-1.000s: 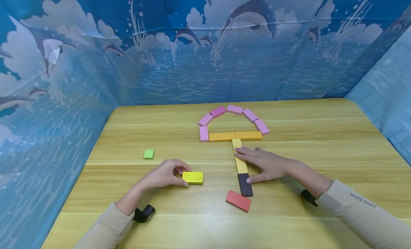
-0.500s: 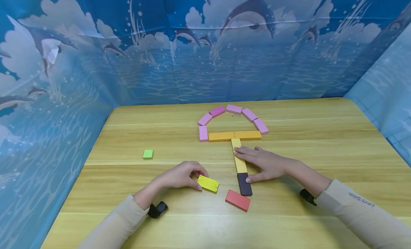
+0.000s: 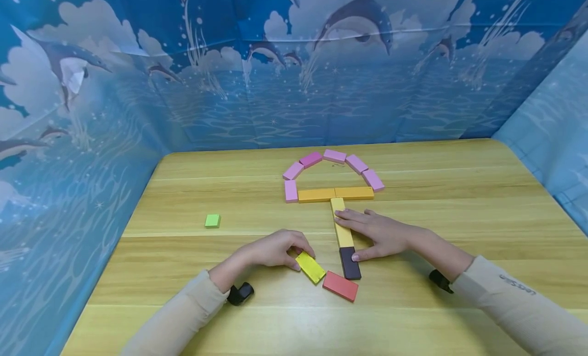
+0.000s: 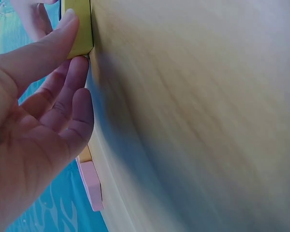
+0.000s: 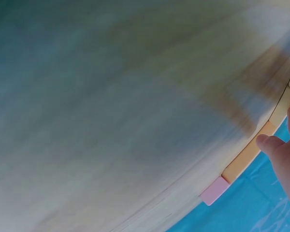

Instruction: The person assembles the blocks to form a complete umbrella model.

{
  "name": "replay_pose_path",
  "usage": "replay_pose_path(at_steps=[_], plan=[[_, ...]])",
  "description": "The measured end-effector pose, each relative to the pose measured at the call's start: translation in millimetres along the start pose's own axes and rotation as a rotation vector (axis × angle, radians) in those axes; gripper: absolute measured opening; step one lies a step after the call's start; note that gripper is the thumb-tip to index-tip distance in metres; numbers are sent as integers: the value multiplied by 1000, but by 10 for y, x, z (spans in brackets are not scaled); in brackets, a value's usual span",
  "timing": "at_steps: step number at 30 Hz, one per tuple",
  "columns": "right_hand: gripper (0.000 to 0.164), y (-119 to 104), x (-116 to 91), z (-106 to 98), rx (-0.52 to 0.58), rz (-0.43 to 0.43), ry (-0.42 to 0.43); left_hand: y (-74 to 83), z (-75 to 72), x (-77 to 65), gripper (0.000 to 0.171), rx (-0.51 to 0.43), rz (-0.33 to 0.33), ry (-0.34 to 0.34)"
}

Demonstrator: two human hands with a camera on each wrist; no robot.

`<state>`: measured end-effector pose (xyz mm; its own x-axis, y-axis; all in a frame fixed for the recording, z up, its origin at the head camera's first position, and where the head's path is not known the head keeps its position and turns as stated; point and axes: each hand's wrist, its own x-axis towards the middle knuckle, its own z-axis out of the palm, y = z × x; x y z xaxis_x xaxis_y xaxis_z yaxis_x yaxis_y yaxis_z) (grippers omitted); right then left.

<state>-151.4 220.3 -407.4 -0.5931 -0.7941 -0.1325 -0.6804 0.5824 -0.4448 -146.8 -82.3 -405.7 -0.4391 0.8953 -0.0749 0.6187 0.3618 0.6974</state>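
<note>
With thumb and fingers my left hand [image 3: 280, 250] pinches a bright yellow block [image 3: 311, 268], which lies slanted on the table. Its lower right corner comes up to a red block [image 3: 340, 286], touching or nearly so. The left wrist view shows the thumb against one side of this yellow block [image 4: 82, 29]. My right hand [image 3: 381, 233] is spread, its fingertips resting on a pale yellow strip [image 3: 343, 233] and its thumb on a dark block [image 3: 350, 264] at the strip's lower end. The dark block's lower end almost meets the red block.
Two orange blocks [image 3: 317, 195] cross the top of the strip. Several pink blocks [image 3: 334, 156] form an arch above them. A small green square block [image 3: 212, 221] lies apart on the left. A dolphin-printed cloth [image 3: 285, 106] stands behind the wooden table [image 3: 441, 325].
My left hand has slid the bright yellow block rightward and turned it clockwise, up to the red block. The right hand and the other blocks have stayed in place.
</note>
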Motion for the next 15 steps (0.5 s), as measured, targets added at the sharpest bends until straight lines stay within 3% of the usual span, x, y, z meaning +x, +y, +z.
replay_pose_path(at_steps=[15], plan=[[87,4,2,-1,12,18,-18,70,-1,58,35,8,11,-46]])
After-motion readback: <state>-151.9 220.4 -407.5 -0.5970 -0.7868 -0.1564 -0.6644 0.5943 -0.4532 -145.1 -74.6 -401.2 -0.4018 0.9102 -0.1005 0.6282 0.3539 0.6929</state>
